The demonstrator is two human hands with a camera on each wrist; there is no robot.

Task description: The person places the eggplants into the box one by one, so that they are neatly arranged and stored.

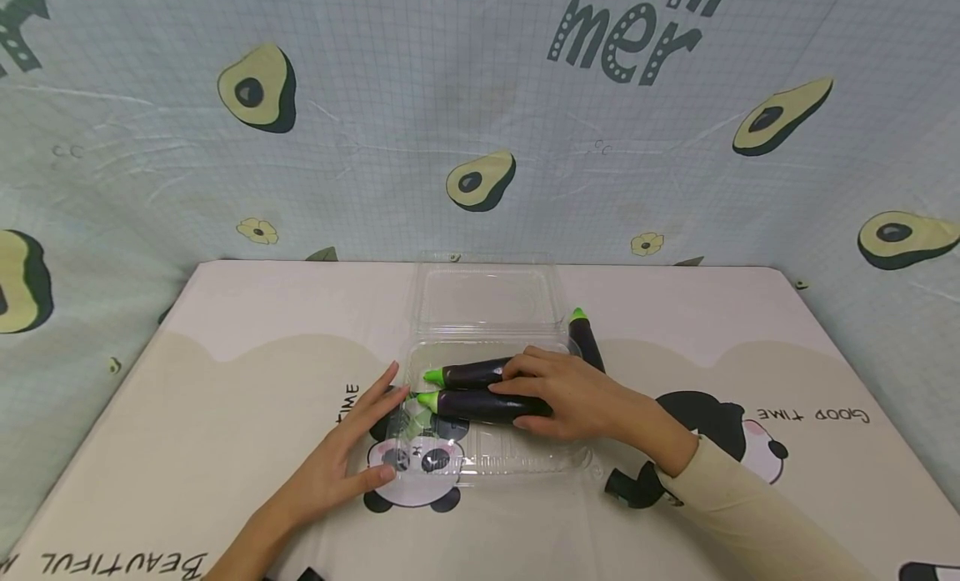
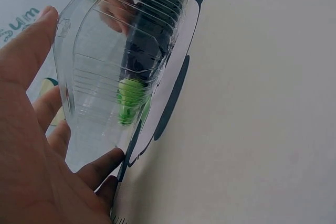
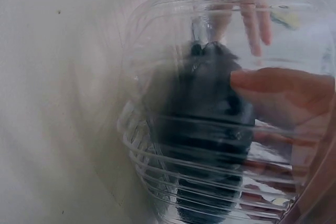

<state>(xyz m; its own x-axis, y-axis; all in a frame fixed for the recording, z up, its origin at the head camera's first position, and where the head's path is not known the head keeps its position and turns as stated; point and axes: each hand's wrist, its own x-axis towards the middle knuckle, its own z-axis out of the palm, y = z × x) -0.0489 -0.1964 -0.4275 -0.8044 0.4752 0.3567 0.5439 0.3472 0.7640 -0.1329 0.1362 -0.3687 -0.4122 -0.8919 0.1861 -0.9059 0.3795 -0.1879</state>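
Observation:
A clear plastic clamshell box lies on the table with its lid folded back. Two dark eggplants with bright green stem ends lie crosswise in it, a rear eggplant and a front eggplant. My right hand reaches in from the right and grips the front eggplant, thumb on the near side and fingers on the far side. My left hand, fingers spread and fairly straight, touches the box's left rim. Through the box wall, the right wrist view shows the right thumb against a dark eggplant.
A third eggplant lies at the box's right rear corner, its green end pointing away. The pale tablecloth carries printed pandas and lettering. Behind the table hangs a cloth with avocado prints.

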